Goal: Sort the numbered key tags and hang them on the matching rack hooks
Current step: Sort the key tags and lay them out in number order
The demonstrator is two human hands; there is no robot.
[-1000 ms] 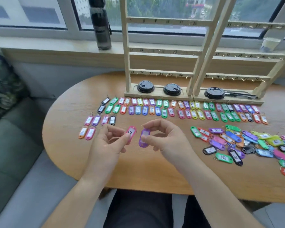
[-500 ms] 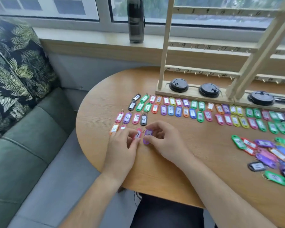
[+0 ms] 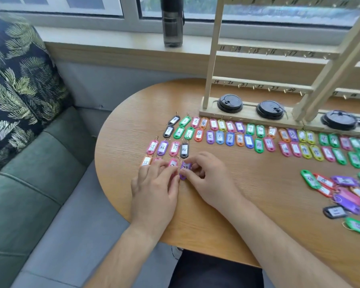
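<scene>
My left hand [image 3: 154, 190] rests on the table with its fingertips on a pink key tag [image 3: 173, 163]. Beside it my right hand [image 3: 211, 179] pinches a purple key tag [image 3: 185, 169] flat on the wood. Both tags lie in a short row just below the tags marked 25 to 28 [image 3: 167, 148]. Two long rows of sorted coloured tags [image 3: 237, 135] run rightward along the foot of the wooden hook rack [image 3: 258, 86], whose hooks hang bare. A loose pile of unsorted tags [image 3: 345, 194] lies at the right.
Three black cup lids [image 3: 230, 103] sit on the rack's base. A dark bottle [image 3: 172, 21] stands on the windowsill behind. The round wooden table [image 3: 227, 225] ends close to me; a green sofa with a leaf-print cushion [image 3: 19, 80] is at the left.
Both hands have lowered from mid-air to the table, carrying the pink and purple tags down to the left end of the rows. The camera has swung left.
</scene>
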